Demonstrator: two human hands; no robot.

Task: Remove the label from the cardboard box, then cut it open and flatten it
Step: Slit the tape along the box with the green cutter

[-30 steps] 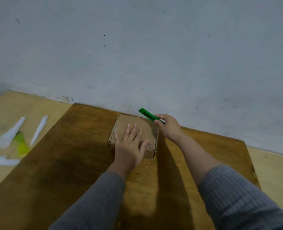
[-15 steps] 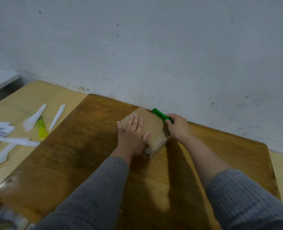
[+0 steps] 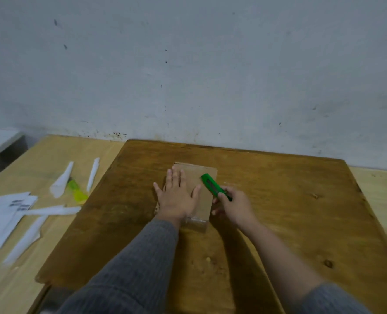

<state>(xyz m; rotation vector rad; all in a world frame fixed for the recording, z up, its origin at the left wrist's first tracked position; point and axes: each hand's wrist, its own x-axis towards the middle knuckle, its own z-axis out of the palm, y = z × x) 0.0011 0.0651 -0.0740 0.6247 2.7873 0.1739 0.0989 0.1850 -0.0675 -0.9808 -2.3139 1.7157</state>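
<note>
- the cardboard box [image 3: 205, 191] lies low on the dark wooden board [image 3: 278, 200], near the board's far edge and the wall [image 3: 188, 64]; no label shows on its top face.
- the left hand [image 3: 177, 196] presses flat on the box top, fingers straight and slightly spread.
- the right hand [image 3: 234, 206] has its fingers curled round the green utility knife [image 3: 214, 188], whose tip points over the box's right side; i cannot tell if the blade is out.
- judged from its look, the box is light, thin and easily creased, so it would slide unless pinned; holding it down by the top face, away from the blade's line, seems safest.
- clear tape [image 3: 195, 222] wrinkles at the near end, likely slick.
- open board lies to the right and near side; paper strips [image 3: 51, 210] and a yellow-green scrap [image 3: 78, 192] clutter the lighter table [image 3: 40, 155] on the left.
</note>
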